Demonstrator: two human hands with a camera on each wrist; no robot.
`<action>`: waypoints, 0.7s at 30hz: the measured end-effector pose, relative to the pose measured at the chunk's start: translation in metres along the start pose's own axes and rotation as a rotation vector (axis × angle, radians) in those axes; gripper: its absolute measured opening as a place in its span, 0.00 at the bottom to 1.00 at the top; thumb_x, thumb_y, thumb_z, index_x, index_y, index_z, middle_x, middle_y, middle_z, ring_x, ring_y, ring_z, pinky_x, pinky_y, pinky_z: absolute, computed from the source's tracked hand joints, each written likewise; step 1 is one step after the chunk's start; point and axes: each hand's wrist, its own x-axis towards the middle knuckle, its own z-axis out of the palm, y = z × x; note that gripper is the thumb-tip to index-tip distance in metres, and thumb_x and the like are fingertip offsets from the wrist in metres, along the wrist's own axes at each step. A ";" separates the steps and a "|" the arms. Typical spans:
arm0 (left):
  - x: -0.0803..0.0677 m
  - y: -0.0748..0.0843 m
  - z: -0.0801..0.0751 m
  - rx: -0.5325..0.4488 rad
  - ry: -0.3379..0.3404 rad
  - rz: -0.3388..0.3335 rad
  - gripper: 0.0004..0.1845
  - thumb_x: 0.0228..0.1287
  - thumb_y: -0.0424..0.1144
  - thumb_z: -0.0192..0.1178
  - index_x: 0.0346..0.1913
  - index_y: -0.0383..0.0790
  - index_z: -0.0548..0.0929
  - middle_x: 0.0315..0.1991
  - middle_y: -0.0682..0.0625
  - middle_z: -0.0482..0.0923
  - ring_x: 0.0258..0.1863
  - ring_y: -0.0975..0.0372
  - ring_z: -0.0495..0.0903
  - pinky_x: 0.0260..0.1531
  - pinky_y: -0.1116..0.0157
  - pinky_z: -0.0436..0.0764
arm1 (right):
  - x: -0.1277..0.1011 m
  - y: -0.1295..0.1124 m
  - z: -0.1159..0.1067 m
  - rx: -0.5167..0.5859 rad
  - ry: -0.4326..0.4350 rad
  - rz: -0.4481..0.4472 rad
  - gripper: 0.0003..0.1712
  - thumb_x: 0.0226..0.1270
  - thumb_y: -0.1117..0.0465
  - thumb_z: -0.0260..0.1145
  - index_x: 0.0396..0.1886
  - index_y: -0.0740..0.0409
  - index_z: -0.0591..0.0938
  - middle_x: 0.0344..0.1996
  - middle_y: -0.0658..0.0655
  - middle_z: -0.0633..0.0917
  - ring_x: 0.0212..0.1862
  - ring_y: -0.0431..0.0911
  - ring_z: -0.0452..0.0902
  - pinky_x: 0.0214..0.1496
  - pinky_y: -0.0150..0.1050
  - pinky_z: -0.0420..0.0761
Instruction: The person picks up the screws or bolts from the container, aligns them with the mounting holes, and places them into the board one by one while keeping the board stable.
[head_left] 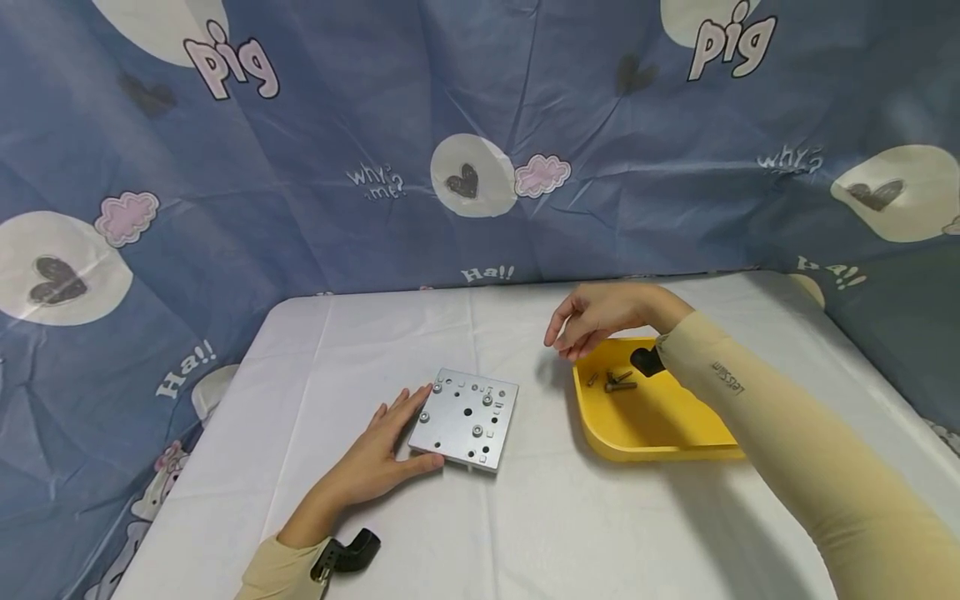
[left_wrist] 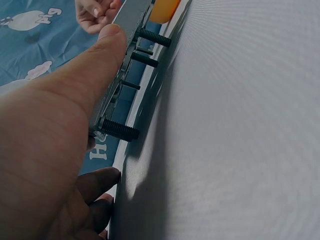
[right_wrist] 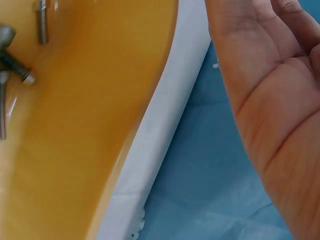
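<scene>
A square silver metal plate [head_left: 455, 429] with holes and several socket-head screws stands on the white table. In the left wrist view, threaded screw shanks [left_wrist: 119, 130] stick out beneath it. My left hand [head_left: 382, 458] lies at the plate's near left corner, straight fingers touching its left edge and the thumb along the front edge. Over the left rim of a yellow tray [head_left: 611, 446] hovers my right hand [head_left: 600, 318], fingers loosely bent downward; nothing shows between them. Several loose screws [head_left: 620, 385] lie at the tray's left end. The right wrist view cuts off the right fingertips.
The white tablecloth [head_left: 360, 350] extends round the plate and tray. Behind the table hangs a blue printed curtain [head_left: 315, 183], which also borders it on both sides. My right forearm passes over the tray's right part and hides it.
</scene>
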 end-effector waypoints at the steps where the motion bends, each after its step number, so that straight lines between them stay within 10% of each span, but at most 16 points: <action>1: 0.000 0.000 0.000 -0.002 0.000 -0.001 0.55 0.63 0.59 0.76 0.87 0.54 0.57 0.87 0.44 0.57 0.88 0.42 0.49 0.87 0.37 0.40 | -0.002 0.002 -0.001 -0.002 0.001 0.000 0.20 0.76 0.65 0.69 0.62 0.70 0.82 0.40 0.56 0.92 0.41 0.43 0.89 0.52 0.36 0.92; 21: 0.001 -0.002 -0.001 0.003 0.000 0.004 0.55 0.63 0.59 0.76 0.87 0.54 0.57 0.86 0.44 0.57 0.88 0.42 0.50 0.87 0.36 0.41 | -0.043 0.047 -0.016 0.062 0.026 0.015 0.24 0.79 0.62 0.68 0.66 0.72 0.81 0.44 0.56 0.93 0.42 0.42 0.89 0.52 0.34 0.92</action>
